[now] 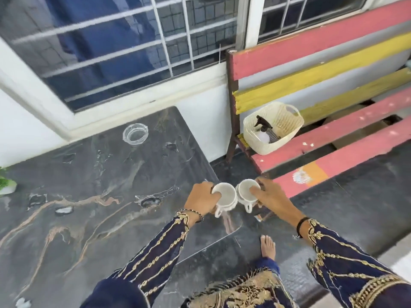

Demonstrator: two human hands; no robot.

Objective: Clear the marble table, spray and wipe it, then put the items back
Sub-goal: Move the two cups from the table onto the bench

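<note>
My left hand (pixel 201 197) grips a white cup (pixel 225 196) by its rim, over the right edge of the dark marble table (pixel 89 185). Beside it my right hand (pixel 270 196) holds a second white cup (pixel 245 193), past the table's edge above the floor. The two cups touch each other. A clear glass ashtray (pixel 135 133) stands near the table's far edge. At the left edge of the table a small white pot with a green plant (pixel 6 185) shows partly.
A pink and yellow slatted bench (pixel 333 134) stands right of the table. On it a cream plastic basket (pixel 272 130) holds a spray bottle (pixel 263 131) with a black trigger. A barred window (pixel 115 45) lies behind the table. My bare foot (pixel 268 246) is on the dark floor.
</note>
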